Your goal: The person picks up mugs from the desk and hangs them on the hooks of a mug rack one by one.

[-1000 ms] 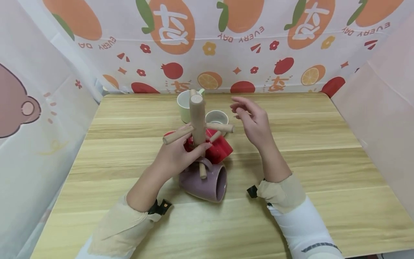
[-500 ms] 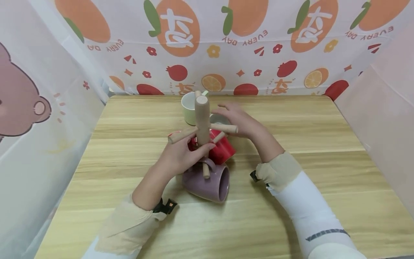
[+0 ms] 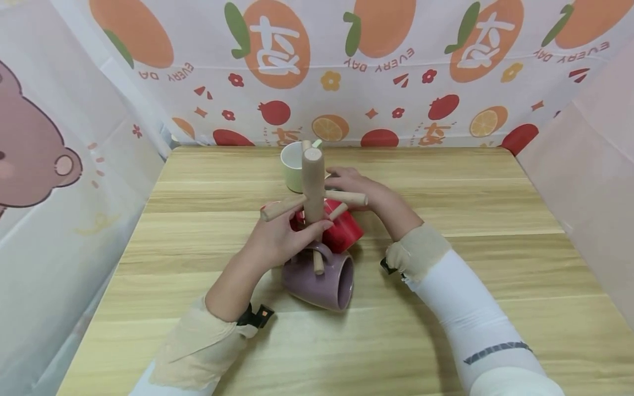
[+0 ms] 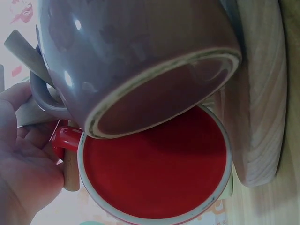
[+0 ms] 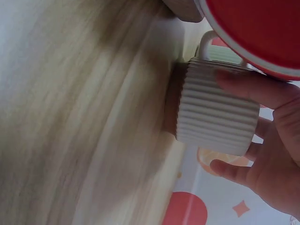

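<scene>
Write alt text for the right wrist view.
A right hand reaches round a pale ribbed mug, thumb lying along its side, in a picture turned sideways. The mug's brown base faces a wooden table at left; part of a red mug fills the top right corner, with a fruit-print cloth behind.

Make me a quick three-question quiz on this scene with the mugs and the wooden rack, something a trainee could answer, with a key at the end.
1. Which mug does the right hand hold?
A) green mug
B) ribbed mug
C) purple mug

2. True or false: a peg passes through the purple mug's handle.

3. Fill the gap: the rack is gripped by the person's ____.

Key: 1. B; 2. true; 3. left hand.
</scene>
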Tool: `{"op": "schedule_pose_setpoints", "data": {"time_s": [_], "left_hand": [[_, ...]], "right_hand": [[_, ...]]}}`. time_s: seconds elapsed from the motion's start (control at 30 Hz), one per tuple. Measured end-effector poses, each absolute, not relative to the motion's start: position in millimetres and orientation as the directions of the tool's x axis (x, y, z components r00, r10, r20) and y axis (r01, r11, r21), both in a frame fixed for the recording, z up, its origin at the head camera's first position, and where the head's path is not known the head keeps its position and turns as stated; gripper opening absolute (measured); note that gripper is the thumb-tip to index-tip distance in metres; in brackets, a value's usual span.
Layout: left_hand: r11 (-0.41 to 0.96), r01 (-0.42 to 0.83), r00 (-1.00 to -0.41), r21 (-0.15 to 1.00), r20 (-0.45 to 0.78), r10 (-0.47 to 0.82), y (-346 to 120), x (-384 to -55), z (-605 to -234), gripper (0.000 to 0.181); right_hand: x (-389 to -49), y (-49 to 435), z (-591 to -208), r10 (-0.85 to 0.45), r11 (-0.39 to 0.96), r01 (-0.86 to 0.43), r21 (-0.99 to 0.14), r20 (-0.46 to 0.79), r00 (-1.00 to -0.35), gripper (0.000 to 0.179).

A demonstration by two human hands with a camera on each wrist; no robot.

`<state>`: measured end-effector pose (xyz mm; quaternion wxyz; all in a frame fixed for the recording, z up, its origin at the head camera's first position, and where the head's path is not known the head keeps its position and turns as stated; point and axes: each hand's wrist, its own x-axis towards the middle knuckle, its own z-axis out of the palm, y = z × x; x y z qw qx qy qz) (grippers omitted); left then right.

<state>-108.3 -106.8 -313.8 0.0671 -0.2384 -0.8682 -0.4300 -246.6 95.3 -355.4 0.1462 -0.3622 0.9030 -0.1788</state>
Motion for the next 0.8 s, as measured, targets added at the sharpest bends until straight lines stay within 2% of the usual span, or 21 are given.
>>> {"op": "schedule_pose_setpoints", "data": {"time_s": [0.13, 0.37, 0.57, 0.8], "left_hand": [[0.523, 0.464, -0.882, 0.715, 0.315, 0.351, -106.2, -106.5, -314.4, 0.025], [0.533, 0.475, -0.877, 0.7, 0.332, 0.346, -105.2, -104.9, -317.6, 0.028], [0.509, 0.46, -0.883, 0.728, 0.314, 0.349, -104.6, -103.8, -319.6, 0.029], [0.491, 0.459, -0.883, 0.741, 0.316, 0.349, -104.0, -102.6, -320.5, 0.031]], "right_hand": [[-246.8, 95.1, -359.9, -0.699, 0.677, -0.599, -0.428, -0.119, -0.705, 0.059], [-246.1, 94.6, -365.4, -0.638, 0.735, -0.549, -0.398, -0.13, -0.759, 0.056], [-242.3, 98.2, -365.4, -0.539, 0.82, -0.464, -0.337, -0.177, -0.824, 0.047], [-239.3, 103.8, -362.0, -0.437, 0.886, -0.365, -0.287, -0.247, -0.865, 0.052]]}}
